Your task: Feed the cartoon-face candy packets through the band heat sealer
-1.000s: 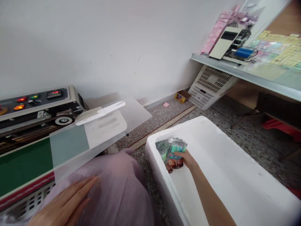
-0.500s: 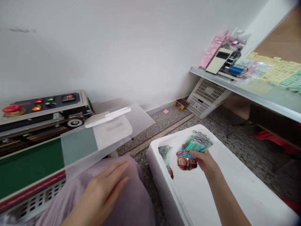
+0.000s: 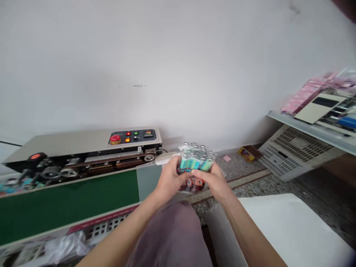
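Note:
Both my hands hold a clear plastic packet (image 3: 195,161) with teal items and a cartoon print, raised in front of me. My left hand (image 3: 170,180) grips its left side and my right hand (image 3: 213,181) grips its right side, fingers closed round it. The packet hovers over the right end of the sealing machine (image 3: 83,155), near the machine's green conveyor belt (image 3: 69,200). A white foam box (image 3: 280,230) sits low at my right, beside my right forearm.
The machine's control panel (image 3: 133,136) shows a red button and lit lamps. A shelf (image 3: 311,128) at the right carries a device and pink boxes. White plastic crates (image 3: 294,150) lean under it. A small yellow box (image 3: 248,153) lies on the speckled floor.
My right hand lifted the packet out of the foam box and carried it left. My left hand rose from my lap and took hold of it too. The view turned left.

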`<state>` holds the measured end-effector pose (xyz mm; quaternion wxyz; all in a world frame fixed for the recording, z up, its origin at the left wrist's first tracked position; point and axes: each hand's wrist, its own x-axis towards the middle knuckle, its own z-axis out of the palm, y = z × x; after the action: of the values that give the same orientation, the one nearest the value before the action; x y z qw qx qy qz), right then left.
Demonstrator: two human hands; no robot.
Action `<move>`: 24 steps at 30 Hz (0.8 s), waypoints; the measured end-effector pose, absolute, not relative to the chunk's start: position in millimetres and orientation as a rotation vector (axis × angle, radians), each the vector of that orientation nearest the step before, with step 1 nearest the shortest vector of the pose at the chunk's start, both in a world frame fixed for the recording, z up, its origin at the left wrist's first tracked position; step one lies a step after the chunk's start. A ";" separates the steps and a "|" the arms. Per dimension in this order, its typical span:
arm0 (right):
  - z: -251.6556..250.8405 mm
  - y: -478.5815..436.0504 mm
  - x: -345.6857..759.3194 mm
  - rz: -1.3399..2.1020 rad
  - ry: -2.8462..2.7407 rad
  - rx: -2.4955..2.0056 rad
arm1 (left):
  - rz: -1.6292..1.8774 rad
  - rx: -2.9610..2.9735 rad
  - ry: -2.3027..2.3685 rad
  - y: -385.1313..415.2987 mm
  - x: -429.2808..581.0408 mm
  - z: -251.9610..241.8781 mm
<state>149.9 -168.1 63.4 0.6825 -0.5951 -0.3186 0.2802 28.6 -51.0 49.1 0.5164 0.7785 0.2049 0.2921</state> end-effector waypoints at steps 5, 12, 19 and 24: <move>18.6 -124.7 154.8 0.674 -0.770 -1.430 | 0.547 1.965 0.717 -3.0 14.1 19.8; 10.7 -121.9 158.9 0.764 -0.641 -1.501 | 0.435 1.987 0.755 9.0 19.9 4.9; 4.9 -140.0 187.6 0.686 -0.722 -1.848 | 0.367 2.104 0.965 -1.1 25.9 3.2; -6.1 -137.7 191.6 0.132 -1.032 -2.334 | 0.443 2.518 1.071 -1.1 6.9 5.0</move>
<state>191.6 -137.7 -6.1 0.2891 -0.8743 -0.3868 0.0495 6.9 -1.1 5.0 0.1838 0.8929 0.3797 0.1572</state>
